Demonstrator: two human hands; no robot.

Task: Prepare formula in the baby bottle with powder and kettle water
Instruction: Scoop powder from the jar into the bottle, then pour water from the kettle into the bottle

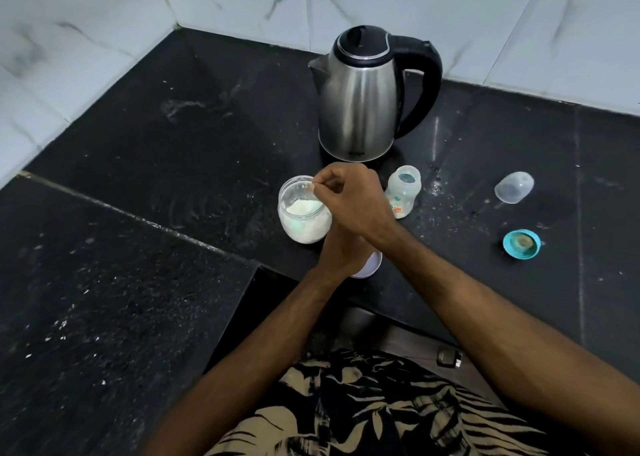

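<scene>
Right hand [349, 203]: pinching what looks like a scoop handle over the open powder jar [304, 210], near the table's front edge.
Left hand [341, 248]: mostly hidden under the right; grip unclear, a white lid [369, 268] beneath.
Baby bottle [403, 192]: standing uncapped just right of the jar, before the kettle [367, 95].
Doing it well: lifting a level scoop, travelling low and steady to the narrow bottle mouth.

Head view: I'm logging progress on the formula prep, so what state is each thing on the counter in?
Kettle: upright, lid shut.
Powder jar: open, partly filled with white powder.
Baby bottle: upright, uncapped, a little powder at the bottom.
Clear cap: off, lying on its side.
Teal nipple ring: off, flat on the counter.
Right hand: pinching something at the jar's mouth.
Left hand: mostly hidden beneath it.
</scene>
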